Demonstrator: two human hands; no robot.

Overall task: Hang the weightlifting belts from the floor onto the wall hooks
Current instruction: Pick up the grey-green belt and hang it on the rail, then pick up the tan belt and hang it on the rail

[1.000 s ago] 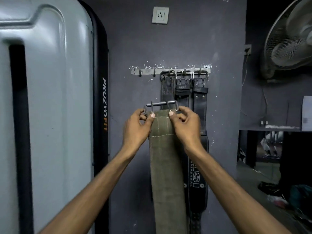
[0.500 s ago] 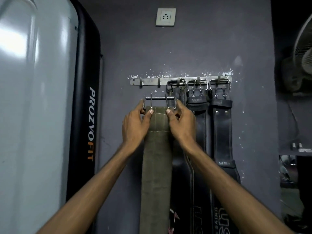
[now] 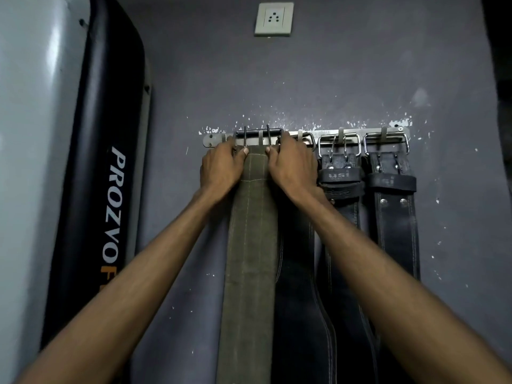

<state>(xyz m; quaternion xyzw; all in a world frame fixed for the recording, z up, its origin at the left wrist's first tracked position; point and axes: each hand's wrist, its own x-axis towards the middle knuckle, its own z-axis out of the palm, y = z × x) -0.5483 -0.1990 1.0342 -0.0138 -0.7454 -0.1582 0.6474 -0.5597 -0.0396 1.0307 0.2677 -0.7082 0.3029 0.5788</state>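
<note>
Two hands, left hand (image 3: 221, 167) and right hand (image 3: 293, 164) equally near, pinch the olive belt (image 3: 249, 245) below its buckle (image 3: 259, 133), held level against the hook rail (image 3: 388, 135), strap hanging down.

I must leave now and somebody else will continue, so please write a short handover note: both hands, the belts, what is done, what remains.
Left hand: grips the top of the olive belt at its left edge, under the buckle.
Right hand: grips the same top at its right edge.
Belts: the buckle is up against the hook rail, a hook showing inside its frame; whether it hangs on it cannot be told. Three black belts hang to the right.
Done: three belts hung, the fourth at the rail.
Left: seat the buckle, let go; the floor is out of view.
</note>
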